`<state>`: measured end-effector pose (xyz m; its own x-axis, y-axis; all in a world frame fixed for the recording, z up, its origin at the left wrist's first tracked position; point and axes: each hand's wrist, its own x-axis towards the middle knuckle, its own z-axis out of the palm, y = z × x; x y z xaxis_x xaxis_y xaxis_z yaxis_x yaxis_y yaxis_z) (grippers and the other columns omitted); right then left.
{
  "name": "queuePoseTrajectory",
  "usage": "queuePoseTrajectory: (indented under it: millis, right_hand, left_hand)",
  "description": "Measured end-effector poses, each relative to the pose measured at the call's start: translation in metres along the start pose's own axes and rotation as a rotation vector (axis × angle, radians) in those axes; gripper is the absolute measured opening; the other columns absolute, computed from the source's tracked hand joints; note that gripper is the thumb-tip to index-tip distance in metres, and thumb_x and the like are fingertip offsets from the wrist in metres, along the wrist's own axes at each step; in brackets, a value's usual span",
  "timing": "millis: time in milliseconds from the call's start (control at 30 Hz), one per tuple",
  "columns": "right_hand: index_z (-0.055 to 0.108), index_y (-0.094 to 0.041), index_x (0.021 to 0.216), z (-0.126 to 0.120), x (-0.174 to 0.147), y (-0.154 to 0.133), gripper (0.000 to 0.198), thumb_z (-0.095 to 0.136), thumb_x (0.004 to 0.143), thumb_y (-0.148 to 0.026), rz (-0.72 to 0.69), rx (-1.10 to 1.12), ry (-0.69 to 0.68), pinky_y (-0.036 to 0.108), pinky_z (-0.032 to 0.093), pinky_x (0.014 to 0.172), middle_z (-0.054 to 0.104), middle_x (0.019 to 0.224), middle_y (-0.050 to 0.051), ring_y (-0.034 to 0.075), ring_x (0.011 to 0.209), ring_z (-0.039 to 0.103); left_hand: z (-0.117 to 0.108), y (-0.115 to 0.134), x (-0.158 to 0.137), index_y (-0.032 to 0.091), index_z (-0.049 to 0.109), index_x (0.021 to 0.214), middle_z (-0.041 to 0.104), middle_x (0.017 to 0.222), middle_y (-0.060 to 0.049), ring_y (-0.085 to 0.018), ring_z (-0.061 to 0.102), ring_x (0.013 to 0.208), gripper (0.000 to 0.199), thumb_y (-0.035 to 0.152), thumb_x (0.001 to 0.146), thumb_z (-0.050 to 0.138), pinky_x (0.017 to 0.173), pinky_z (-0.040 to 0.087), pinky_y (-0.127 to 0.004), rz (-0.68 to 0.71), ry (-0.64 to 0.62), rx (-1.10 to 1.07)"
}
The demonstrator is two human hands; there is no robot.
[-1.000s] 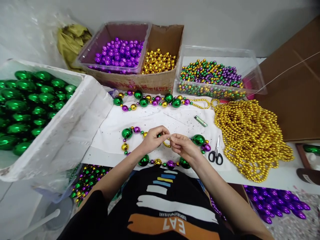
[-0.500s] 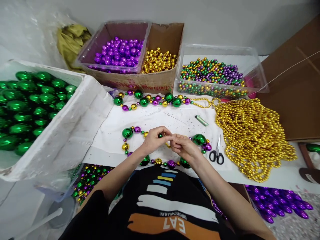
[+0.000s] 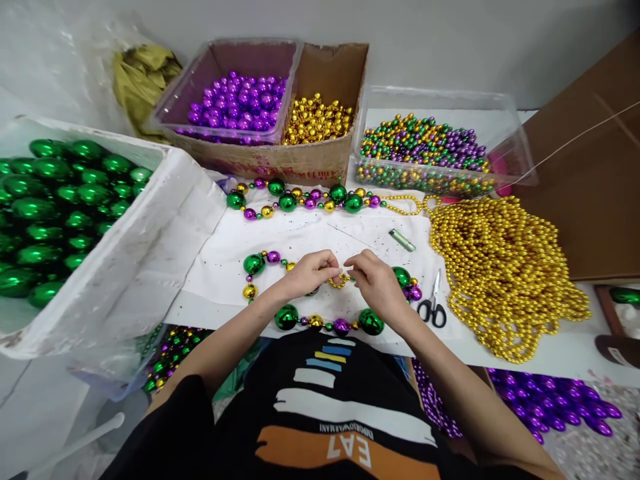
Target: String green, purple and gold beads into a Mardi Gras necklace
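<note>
A bead necklace (image 3: 341,327) of green, purple and gold balls lies in a loop on the white cloth, partly covered by my hands. Over its middle, my left hand (image 3: 314,273) pinches what looks like the necklace's thin string. Short gold bead chain (image 3: 339,281) shows just below those fingertips. Slightly apart from them, my right hand (image 3: 374,281) has its fingers curled into a pinch; what it holds is too small to tell. Scissors (image 3: 434,305) with black handles lie right of the necklace. Beyond my hands are a green lighter (image 3: 403,240) and a thin needle (image 3: 350,235).
Another bead necklace (image 3: 287,203) lies farther back. Gold bead chains (image 3: 505,280) are heaped at right. Behind stand a cardboard box (image 3: 260,160) with purple and gold balls and a clear bin (image 3: 520,160) of small beads. A white box (image 3: 150,220) holds green balls at left.
My hands were fingertip to fingertip; now a small gap separates them. The right hand has turned knuckles up and moved slightly right, exposing the gold bead chain.
</note>
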<state>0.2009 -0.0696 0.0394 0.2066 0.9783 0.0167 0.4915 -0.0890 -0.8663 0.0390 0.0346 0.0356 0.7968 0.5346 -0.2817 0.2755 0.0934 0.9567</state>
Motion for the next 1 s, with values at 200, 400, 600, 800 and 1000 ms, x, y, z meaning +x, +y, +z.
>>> queuePoseTrajectory:
  millis: [200, 400, 600, 800, 1000]
  right_hand:
    - [0.062, -0.023, 0.097, 0.011, -0.015, -0.005, 0.011, 0.053, 0.091, -0.021, -0.031, -0.212, 0.138, 0.032, 0.038, 0.066, 0.064, 0.084, 0.006, 0.021, 0.074, 0.058]
    - [0.060, -0.024, 0.096, 0.029, -0.028, -0.005, 0.007, 0.058, 0.091, -0.027, 0.055, -0.007, 0.132, 0.033, 0.042, 0.069, 0.066, 0.082, 0.004, 0.020, 0.072, 0.059]
    - [0.067, -0.024, 0.090, 0.011, -0.008, -0.006, 0.012, 0.058, 0.090, -0.031, 0.111, 0.273, 0.113, 0.032, 0.044, 0.073, 0.069, 0.092, 0.005, 0.021, 0.087, 0.061]
    - [0.070, -0.019, 0.094, 0.010, 0.018, 0.003, 0.022, 0.062, 0.085, -0.038, 0.242, 0.643, -0.234, 0.027, 0.045, 0.061, 0.071, 0.080, 0.004, 0.018, 0.077, 0.064]
    - [0.069, -0.017, 0.097, 0.022, 0.016, 0.008, 0.031, 0.067, 0.083, -0.045, 0.371, 0.801, -0.342, 0.023, 0.042, 0.054, 0.073, 0.074, 0.006, 0.017, 0.069, 0.067]
  left_hand:
    - [-0.005, -0.002, 0.008, 0.014, 0.055, 0.081, 0.068, 0.070, -0.001, -0.005, 0.050, 0.049, 0.031, 0.036, 0.075, 0.076, 0.054, 0.045, -0.022, -0.125, -0.116, -0.363]
    - [-0.016, 0.000, 0.008, 0.013, 0.057, 0.080, 0.063, 0.061, 0.001, -0.007, 0.055, 0.048, 0.034, 0.037, 0.073, 0.080, 0.048, 0.046, -0.019, -0.122, -0.169, -0.484]
    - [-0.028, 0.016, 0.005, 0.014, 0.057, 0.080, 0.070, 0.072, -0.005, -0.005, 0.050, 0.043, 0.026, 0.034, 0.079, 0.073, 0.041, 0.036, -0.018, -0.045, -0.295, -0.260]
    - [-0.034, 0.042, -0.005, 0.016, 0.058, 0.077, 0.062, 0.065, 0.001, -0.007, 0.048, 0.048, 0.009, 0.022, 0.083, 0.061, 0.047, 0.036, -0.020, 0.041, -0.260, 0.179]
    - [-0.035, 0.037, -0.010, 0.017, 0.058, 0.073, 0.057, 0.066, 0.003, -0.011, 0.050, 0.061, 0.013, 0.016, 0.084, 0.052, 0.058, 0.036, -0.023, 0.206, -0.127, 0.506]
